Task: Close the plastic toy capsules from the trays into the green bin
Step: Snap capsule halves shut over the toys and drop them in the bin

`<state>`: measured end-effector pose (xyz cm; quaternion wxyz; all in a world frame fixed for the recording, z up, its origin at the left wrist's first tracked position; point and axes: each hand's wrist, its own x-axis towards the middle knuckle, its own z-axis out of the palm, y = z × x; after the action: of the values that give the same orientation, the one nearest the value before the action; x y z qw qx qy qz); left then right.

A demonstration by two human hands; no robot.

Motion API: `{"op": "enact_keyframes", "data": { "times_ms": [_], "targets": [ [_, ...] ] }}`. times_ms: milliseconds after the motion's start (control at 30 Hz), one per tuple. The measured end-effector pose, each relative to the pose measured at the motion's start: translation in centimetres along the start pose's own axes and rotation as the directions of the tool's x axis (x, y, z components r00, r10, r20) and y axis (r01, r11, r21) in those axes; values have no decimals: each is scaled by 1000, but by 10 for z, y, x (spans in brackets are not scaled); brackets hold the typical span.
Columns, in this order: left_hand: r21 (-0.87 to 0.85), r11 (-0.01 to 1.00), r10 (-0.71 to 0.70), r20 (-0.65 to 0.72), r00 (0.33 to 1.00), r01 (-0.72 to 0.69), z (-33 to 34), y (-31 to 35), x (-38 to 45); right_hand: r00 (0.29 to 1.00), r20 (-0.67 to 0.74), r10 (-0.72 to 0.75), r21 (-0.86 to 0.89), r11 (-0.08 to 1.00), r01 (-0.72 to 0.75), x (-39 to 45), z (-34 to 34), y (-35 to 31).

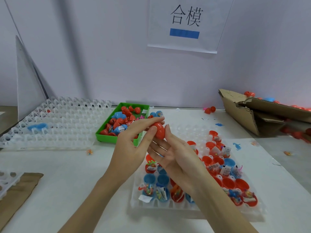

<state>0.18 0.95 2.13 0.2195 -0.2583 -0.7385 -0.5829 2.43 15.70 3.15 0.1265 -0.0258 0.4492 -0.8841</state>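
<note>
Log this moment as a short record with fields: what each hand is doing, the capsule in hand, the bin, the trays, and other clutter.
left hand: pinches the red capsule from the left side
right hand: fingers straight, pressing the capsule from the right
red capsule: held between both hands, above the table, looks closed
green bin: holds red and blue capsules
near tray: white, with open red and blue halves with toys
far-left tray: white, mostly empty sockets, one blue piece
cardboard box: torn, far right
wall sign: white paper with a blue bar
</note>
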Motion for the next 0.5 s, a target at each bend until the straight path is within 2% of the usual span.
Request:
{"op": "enact_keyframes", "data": {
  "times_ms": [167,300,500],
  "targets": [
    [-74,997,-12,26,1000,14,-5,-2,3,994,-73,-87,-128,989,77,-2,-1,-2],
    [-18,999,35,86,996,-33,-6,-4,4,984,-124,-131,-232,968,100,-5,1,-4],
    [-5,999,55,117,992,-54,-7,-7,5,972,-154,-175,-291,949,124,-8,5,-7]
  ]
}}
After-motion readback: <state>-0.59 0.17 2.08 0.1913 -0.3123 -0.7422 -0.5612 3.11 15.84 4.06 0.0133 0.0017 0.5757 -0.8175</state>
